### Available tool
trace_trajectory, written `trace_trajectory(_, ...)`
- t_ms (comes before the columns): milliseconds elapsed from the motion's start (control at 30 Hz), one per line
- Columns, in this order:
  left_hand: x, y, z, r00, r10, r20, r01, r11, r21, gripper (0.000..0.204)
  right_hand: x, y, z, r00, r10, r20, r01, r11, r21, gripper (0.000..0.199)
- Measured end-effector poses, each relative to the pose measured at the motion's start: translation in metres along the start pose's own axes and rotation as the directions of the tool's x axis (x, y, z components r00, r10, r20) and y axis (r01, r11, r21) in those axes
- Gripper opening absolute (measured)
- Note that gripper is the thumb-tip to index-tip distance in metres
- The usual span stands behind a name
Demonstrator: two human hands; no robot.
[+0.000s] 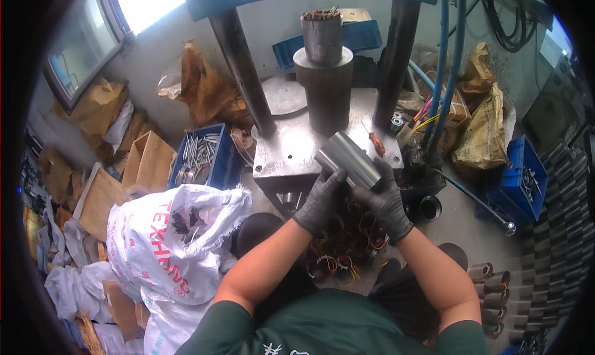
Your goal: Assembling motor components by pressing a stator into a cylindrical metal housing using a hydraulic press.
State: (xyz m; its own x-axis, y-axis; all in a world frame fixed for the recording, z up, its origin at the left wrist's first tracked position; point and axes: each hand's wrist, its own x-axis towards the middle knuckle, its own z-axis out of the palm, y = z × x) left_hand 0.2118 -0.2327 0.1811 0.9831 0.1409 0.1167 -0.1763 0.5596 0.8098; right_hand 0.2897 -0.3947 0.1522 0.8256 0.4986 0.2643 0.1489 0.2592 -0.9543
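Observation:
Between my two gloved hands is a shiny metal cylinder point(348, 159), tilted, just above the front of the press's steel table point(285, 147). My left hand point(322, 200) grips its lower left side. My right hand point(385, 203) is closed round its right end. Behind it, a thick steel post point(328, 101) stands upright on the press table, with a narrower metal cylinder point(322, 38) on top that has coloured wire ends at its upper rim. A screwdriver with an orange handle point(377, 144) lies on the table just right of the held cylinder.
Press columns point(245, 76) flank the table. A blue bin of metal rods point(201, 153) and a white woven sack point(173, 231) are at left. Wired parts point(338, 265) lie below my hands. Stacked cylinders point(551, 249) and a blue bin point(517, 188) are at right, near a ball-ended lever point(477, 206).

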Motion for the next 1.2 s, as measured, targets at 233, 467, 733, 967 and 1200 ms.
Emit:
trace_trajectory(233,0.001,0.003,-0.004,1.000,-0.003,-0.028,-0.004,0.967,-0.256,0.082,0.006,-0.053,0.020,0.669,-0.611,0.423,0.646,0.197,-0.737,0.067)
trace_trajectory(467,0.000,0.038,-0.026,0.999,0.029,-0.015,-0.033,0.941,-0.338,0.074,-0.014,-0.131,-0.007,0.646,-0.601,0.471,0.690,0.197,-0.696,0.058)
trace_trajectory(733,-0.013,0.051,-0.035,0.996,-0.014,-0.083,-0.022,0.909,-0.416,0.085,-0.118,-0.177,-0.144,0.603,-0.795,0.067,0.229,0.091,-0.969,0.047)
trace_trajectory(967,-0.015,0.054,-0.043,0.992,-0.028,-0.125,-0.046,0.830,-0.556,0.086,-0.088,-0.141,-0.164,0.607,-0.698,-0.380,0.224,0.609,-0.761,0.040)
trace_trajectory(1200,-0.011,0.033,-0.065,0.966,0.133,-0.223,-0.161,0.981,-0.112,0.092,0.063,-0.165,-0.167,0.392,-0.744,-0.542,0.293,0.659,-0.693,0.047)
